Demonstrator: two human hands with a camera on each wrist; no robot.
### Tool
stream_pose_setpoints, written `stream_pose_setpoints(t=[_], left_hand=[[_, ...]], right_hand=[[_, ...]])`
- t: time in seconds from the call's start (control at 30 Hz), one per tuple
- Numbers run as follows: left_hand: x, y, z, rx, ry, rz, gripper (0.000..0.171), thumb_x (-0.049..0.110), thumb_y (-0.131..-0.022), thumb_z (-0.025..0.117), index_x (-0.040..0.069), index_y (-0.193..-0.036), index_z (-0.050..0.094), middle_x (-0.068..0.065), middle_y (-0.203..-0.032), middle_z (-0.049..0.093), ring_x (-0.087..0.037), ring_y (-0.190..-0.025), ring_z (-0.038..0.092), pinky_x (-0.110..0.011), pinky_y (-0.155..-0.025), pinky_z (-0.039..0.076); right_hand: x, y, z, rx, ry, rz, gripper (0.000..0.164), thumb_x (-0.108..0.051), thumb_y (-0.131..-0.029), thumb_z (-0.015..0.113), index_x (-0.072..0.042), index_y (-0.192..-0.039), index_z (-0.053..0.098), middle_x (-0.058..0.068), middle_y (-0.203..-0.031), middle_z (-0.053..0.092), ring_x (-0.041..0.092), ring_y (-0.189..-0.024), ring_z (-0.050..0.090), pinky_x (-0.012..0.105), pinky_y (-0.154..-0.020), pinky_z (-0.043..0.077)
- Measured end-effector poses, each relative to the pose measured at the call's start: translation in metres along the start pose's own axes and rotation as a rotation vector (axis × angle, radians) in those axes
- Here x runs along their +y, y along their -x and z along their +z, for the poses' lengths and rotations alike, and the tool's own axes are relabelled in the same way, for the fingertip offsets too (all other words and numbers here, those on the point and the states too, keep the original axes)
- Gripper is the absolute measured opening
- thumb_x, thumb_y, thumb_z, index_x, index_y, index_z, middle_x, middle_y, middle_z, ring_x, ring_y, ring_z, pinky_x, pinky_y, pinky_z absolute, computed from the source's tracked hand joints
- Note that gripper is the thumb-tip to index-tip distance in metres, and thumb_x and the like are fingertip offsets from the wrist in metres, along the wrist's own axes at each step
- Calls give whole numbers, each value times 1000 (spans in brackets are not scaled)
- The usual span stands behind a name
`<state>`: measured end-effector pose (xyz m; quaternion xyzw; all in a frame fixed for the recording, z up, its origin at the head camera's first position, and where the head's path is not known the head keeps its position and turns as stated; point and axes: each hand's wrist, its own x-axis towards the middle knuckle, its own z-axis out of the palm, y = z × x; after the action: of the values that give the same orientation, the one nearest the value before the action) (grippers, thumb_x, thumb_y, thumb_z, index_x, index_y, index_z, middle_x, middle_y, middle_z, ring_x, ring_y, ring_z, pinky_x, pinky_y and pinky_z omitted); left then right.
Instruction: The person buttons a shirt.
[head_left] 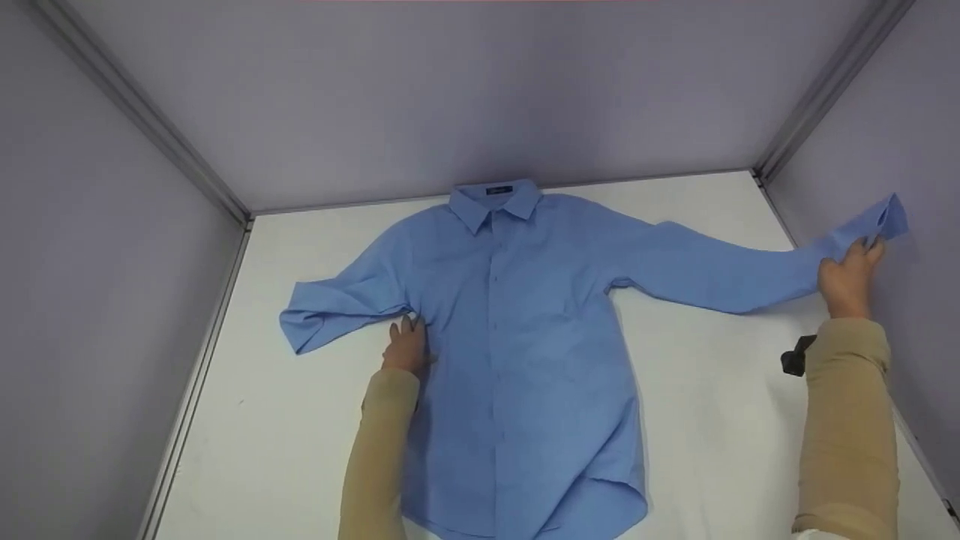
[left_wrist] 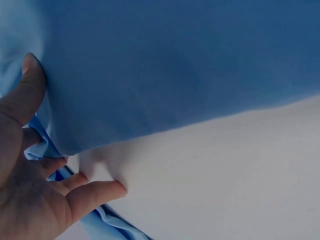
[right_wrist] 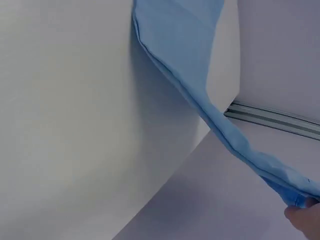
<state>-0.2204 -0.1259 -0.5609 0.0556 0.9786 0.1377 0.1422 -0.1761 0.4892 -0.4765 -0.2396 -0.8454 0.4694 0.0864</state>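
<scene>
Blue shirt (head_left: 525, 337) is lying front up across the white table (head_left: 712, 390), with its collar (head_left: 495, 208) reaching the back edge and a dark label (head_left: 499, 190) showing inside the neck. Over on the person's right, the right hand (head_left: 853, 276) is grasping the long right-side sleeve (head_left: 705, 266) near its cuff, and what a stretch that is! That end is hanging clear of the tabletop, rising past the table's edge in front of the right wall (head_left: 919, 135), the cuff poking out beyond the fingers. The right wrist view is backing it up: the cloth is running in a narrow, slanting band to the hand at the picture's edge.

Now to the left hand (head_left: 406, 347), and it is clenching nothing: its fingers are spreading loosely at the underarm, just below the left-side sleeve (head_left: 330, 315). From the left wrist, the thumb is resting on the shirt's body while other fingers are showing beyond the cloth's edge, over white surface. That left-side sleeve is lying bent and creased on the table, its end doubling back. Down at the hem (head_left: 607, 499), a slanting fold is crossing the lower corner. Tan cuffed sleeves are covering both forearms.
</scene>
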Motion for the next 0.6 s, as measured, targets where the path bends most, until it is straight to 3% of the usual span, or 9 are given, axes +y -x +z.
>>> stream_pose_setpoints(t=[0.1,0.23,0.43,0.6], left_hand=[[-3,-1,0,8,-12,-1,73,22,-74,71,0,-133,33,-24,-133,29,-43,-120,24,-57,-72,42],[-4,-1,-1,-9,-4,-3,75,23,-74,72,0,-134,32,-24,-133,27,-43,-121,23,-58,-73,41],[-4,-1,-1,-28,-18,-28,79,24,-72,73,1,-135,31,-24,-134,27,-43,-121,22,-58,-74,41],[-1,0,-1,-26,-16,-32,78,23,-72,74,1,-134,32,-23,-133,28,-42,-121,23,-57,-74,41]], right_hand=[[10,-1,13,-10,75,-47,62,0,-85,26,9,-130,-15,13,-138,-32,23,-125,-23,32,-101,-7],[16,-1,32,43,144,-130,58,5,-81,25,18,-130,-2,17,-141,-22,28,-127,-18,35,-102,-4],[-4,-3,70,97,211,-304,49,7,-79,31,28,-122,20,19,-144,-9,36,-129,-3,45,-103,5],[-17,-5,112,25,270,-389,46,5,-78,40,28,-117,29,20,-144,-3,48,-122,16,54,-97,18]])
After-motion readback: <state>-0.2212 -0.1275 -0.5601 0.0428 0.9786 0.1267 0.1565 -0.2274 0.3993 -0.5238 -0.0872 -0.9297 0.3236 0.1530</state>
